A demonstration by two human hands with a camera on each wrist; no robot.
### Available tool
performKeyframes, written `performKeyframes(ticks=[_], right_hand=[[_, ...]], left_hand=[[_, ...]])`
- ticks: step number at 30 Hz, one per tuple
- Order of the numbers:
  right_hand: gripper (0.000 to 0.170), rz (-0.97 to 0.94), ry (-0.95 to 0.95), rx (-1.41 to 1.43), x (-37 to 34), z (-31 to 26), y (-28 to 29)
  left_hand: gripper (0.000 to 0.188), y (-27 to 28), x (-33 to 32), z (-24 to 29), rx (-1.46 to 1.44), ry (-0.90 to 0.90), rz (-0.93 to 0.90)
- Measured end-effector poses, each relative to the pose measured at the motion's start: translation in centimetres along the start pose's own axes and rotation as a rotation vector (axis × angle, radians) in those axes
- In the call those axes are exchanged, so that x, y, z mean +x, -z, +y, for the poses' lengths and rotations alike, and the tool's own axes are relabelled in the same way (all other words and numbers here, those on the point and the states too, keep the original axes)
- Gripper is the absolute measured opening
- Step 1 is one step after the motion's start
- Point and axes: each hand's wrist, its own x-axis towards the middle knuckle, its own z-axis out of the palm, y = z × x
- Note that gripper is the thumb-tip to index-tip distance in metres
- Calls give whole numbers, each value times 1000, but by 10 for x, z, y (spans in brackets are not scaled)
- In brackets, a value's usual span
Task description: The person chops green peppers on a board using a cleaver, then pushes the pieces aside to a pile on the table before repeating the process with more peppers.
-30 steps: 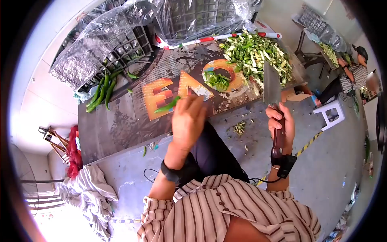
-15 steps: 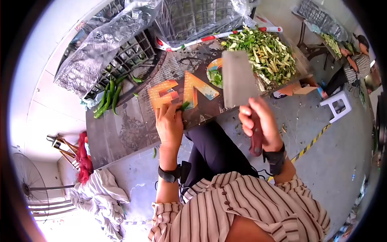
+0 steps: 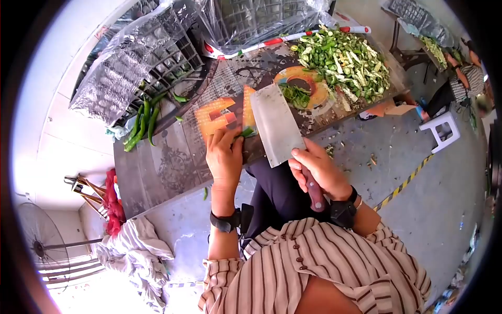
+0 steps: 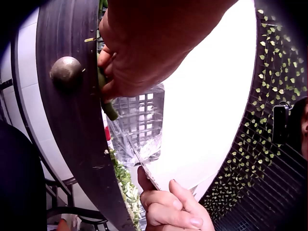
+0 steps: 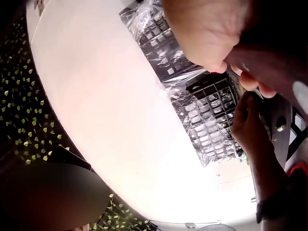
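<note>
My left hand (image 3: 224,157) pins a green chili pepper (image 3: 247,132) at the table's near edge with its fingers bent over it. One end of the pepper sticks out on the right, and in the left wrist view its cut-looking end (image 4: 111,112) shows below the fingers. In my right hand (image 3: 325,171) is a cleaver (image 3: 277,124), gripped by its brown wooden handle (image 3: 315,193). The broad blade slants up and left, just right of the pepper, overlapping the table's printed letters. A small heap of sliced green pepper (image 3: 297,97) lies beyond the blade.
A large pile of chopped peppers (image 3: 350,65) covers the table's far right. Whole green chilies (image 3: 140,125) lie at the left beside plastic-wrapped black crates (image 3: 172,63). A white stool (image 3: 442,130) and another person (image 3: 468,81) are at the right.
My left hand has come down onto the table with the pepper. The cleaver has swung left, from the right side to beside the pepper, its blade now tilted left.
</note>
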Motion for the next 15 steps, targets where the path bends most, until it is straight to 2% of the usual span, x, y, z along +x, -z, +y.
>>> performKeyframes(ticks=[15], right_hand=[[26,-9,-28,-37,1,5,-5]], left_hand=[[19,-1,-1,0,-6,21,1]])
